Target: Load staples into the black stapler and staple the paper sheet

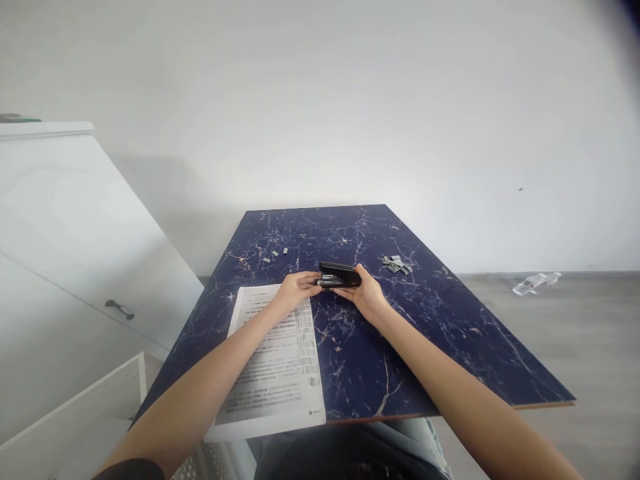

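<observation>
Plainly, a two-ended hold on an open black stapler (340,269)

Nearest, the printed paper (273,383) lies on the left part of the dark blue counter (380,363), its near edge reaching past the counter's own edge; whether it is one sheet or several, I cannot tell. The left forearm (220,363) passes above it, so the page seems set aside rather than in use, leaving the middle free for handling.

Beyond the paper's far end, the stapler sits between the two hands, over the middle of the counter. Its upper part is tilted up from the base, baring the bright metal inside. The right hand (369,293) is closed around the right end, probably to steady the body; the left hand (299,287) pinches the left end with thumb and fingers, apparently because the opened metal part is there. Whether the base touches the counter is not clear.

Farther on, to the right, small silvery pieces (396,265) lie heaped, likely kept together within easy reach of the right hand. To the left, three similar bits (275,253) lie apart, more scattered than arranged. Behind everything stands the pale wall (320,120).
</observation>
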Tool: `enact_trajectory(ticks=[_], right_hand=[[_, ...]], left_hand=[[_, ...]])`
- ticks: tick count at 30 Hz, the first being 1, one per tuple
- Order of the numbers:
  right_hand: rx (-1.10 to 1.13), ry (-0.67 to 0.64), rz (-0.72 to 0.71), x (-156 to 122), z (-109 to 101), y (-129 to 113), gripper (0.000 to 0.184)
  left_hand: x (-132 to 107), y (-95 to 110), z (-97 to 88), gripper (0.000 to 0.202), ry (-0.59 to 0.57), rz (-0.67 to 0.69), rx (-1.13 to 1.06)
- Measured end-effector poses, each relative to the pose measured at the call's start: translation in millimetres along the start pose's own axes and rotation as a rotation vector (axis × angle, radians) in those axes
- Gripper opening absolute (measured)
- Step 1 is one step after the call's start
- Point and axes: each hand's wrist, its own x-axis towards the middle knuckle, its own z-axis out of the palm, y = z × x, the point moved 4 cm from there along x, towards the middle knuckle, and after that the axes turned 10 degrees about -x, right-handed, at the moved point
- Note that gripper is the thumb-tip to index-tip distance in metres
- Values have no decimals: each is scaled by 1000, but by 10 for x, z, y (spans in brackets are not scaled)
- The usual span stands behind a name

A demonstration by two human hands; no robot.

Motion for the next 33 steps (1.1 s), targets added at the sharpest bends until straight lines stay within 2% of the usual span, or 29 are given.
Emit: enact_trajectory(ticks=[4,8,26,33], right_hand=[[2,53,-6,41,-56,-7,16],[28,44,-6,44,-54,3,14],[-6,63,13,54,-77,5,16],[-9,105,19,47,-111,-85,15]], left_hand=[[13,1,-45,53,36,9,39],[12,6,-49,52,35,16,35],[19,10,-94,38,72,99,184],[1,49,-122,39,113,92,184]])
